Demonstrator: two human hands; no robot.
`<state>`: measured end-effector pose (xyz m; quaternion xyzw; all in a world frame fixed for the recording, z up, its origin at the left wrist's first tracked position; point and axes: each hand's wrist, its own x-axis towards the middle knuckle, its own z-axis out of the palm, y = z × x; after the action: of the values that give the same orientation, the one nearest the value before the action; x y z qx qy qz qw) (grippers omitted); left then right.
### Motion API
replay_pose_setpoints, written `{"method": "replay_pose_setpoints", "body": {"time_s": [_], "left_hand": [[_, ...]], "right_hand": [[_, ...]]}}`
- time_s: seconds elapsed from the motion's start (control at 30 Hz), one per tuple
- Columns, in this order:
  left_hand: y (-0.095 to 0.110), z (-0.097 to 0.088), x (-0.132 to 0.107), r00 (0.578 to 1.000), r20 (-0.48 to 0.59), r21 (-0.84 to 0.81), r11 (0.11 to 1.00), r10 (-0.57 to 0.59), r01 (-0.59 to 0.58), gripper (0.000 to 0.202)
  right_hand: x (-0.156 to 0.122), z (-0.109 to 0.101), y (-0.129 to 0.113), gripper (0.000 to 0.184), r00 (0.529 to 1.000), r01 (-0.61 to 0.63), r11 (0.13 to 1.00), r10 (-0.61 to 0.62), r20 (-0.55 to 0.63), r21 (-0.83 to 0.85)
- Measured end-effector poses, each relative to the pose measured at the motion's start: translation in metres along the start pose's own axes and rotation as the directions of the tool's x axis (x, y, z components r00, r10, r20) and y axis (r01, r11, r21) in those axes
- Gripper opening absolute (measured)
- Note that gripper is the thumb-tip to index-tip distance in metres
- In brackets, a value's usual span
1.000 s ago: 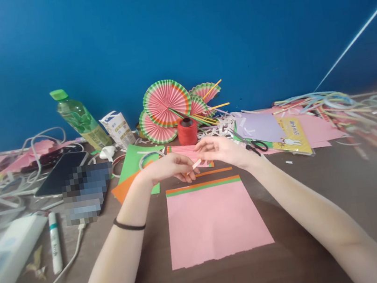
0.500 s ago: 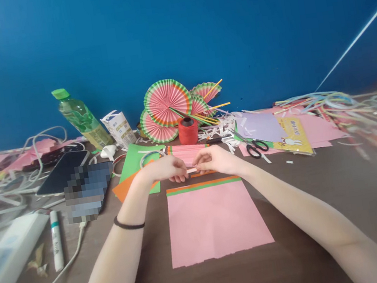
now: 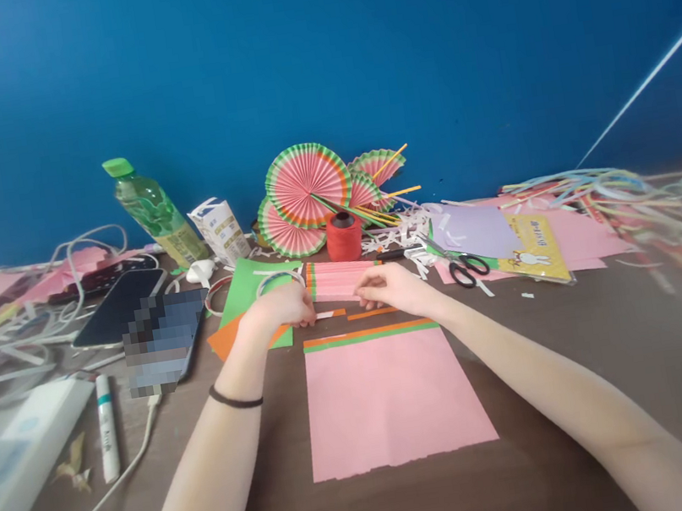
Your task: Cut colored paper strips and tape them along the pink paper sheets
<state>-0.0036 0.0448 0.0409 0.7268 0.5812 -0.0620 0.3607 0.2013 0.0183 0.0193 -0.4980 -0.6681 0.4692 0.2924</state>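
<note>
My left hand (image 3: 288, 304) is closed at the left end of a short orange paper strip (image 3: 340, 313) that has a white patch on it. Its fingertips point down to the table. Over the right edge of a pleated pink paper (image 3: 338, 280) with green and orange borders is my right hand (image 3: 395, 288). Its thumb and fingers are bent together, and anything between them is too small to make out. A second orange strip (image 3: 368, 314) lies below that hand. Closer to me lies a flat pink sheet (image 3: 392, 401) with orange and green bands along its far edge.
Behind my hands stand a red thread spool (image 3: 343, 238) and several round paper fans (image 3: 308, 185). Black-handled scissors (image 3: 469, 268) lie to the right, near a yellow packet (image 3: 536, 248). On the left are a phone (image 3: 167, 337), a bottle (image 3: 159, 218) and a marker (image 3: 107, 431).
My hands have moved apart from their meeting point: the left went left, the right slightly right. The orange strip with its white patch now shows between them. The view has shifted slightly.
</note>
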Motion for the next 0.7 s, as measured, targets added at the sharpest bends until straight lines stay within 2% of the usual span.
{"method": "replay_pose_setpoints", "body": {"time_s": [0.13,0.23,0.43,0.5,0.57,0.63,0.7], "left_hand": [[0.007,0.002,-0.005,0.996,-0.035,0.103,0.991,-0.076,0.08,0.008],[0.011,0.002,-0.006,0.991,-0.1,0.21,0.971,-0.093,0.112,0.009],[0.004,-0.007,-0.008,0.984,-0.176,0.261,0.965,0.007,0.04,0.006],[-0.004,-0.014,-0.011,0.96,-0.278,0.261,0.963,0.003,0.072,0.009],[-0.011,-0.021,-0.015,0.903,-0.425,0.24,0.953,-0.066,0.183,0.014],[-0.019,-0.026,-0.017,0.862,-0.497,0.185,0.959,-0.098,0.215,0.017],[-0.024,-0.026,-0.015,0.879,-0.471,0.165,0.971,-0.074,0.171,0.018]], "right_hand": [[0.0,0.0,0.0,0.01,1.0,0.009,1.0,-0.008,0.025,-0.01],[0.0,-0.001,-0.001,0.01,1.0,0.0,1.0,0.0,0.029,-0.014],[-0.001,-0.001,-0.001,0.01,1.0,-0.014,1.0,0.014,0.026,-0.008],[-0.001,-0.001,0.001,0.01,1.0,-0.017,1.0,0.016,0.023,0.009],[0.0,-0.002,0.004,0.011,1.0,-0.008,1.0,0.007,0.026,0.025],[0.001,-0.003,0.006,0.011,1.0,0.005,1.0,-0.006,0.028,0.031],[0.002,-0.003,0.006,0.012,1.0,0.008,1.0,-0.009,0.025,0.028]]}}
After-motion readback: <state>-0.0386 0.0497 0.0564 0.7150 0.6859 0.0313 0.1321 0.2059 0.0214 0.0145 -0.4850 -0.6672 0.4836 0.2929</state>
